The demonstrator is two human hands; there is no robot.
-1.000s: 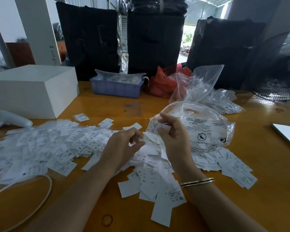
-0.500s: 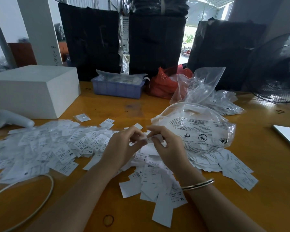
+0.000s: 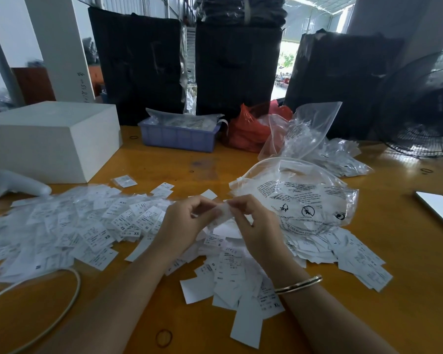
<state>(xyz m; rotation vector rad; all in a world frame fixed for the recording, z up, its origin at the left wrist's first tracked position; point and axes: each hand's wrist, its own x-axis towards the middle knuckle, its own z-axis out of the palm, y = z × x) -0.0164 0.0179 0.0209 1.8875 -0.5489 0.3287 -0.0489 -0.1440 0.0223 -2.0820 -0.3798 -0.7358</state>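
Note:
Over the middle of the wooden table (image 3: 407, 264) my left hand (image 3: 187, 223) and my right hand (image 3: 256, 223) both pinch one small white size label (image 3: 224, 213) between their fingertips. Under and around the hands lies a loose heap of white labels (image 3: 230, 267). A wider spread of labels (image 3: 69, 226) printed XS and S covers the table to the left. A clear printed plastic bag (image 3: 302, 200) lies open just right of my right hand, with more labels (image 3: 348, 251) spilling under it.
A white box (image 3: 49, 139) and a white controller (image 3: 16, 185) sit at the left. A blue tray (image 3: 179, 136), a red bag (image 3: 251, 129) and more clear bags (image 3: 317, 139) stand behind. A phone (image 3: 440, 208) lies at right, a fan (image 3: 425, 111) beyond, a white cable (image 3: 62, 302) front left.
My right hand came down from holding a label up near the bag and met my left hand. Both now pinch one label together.

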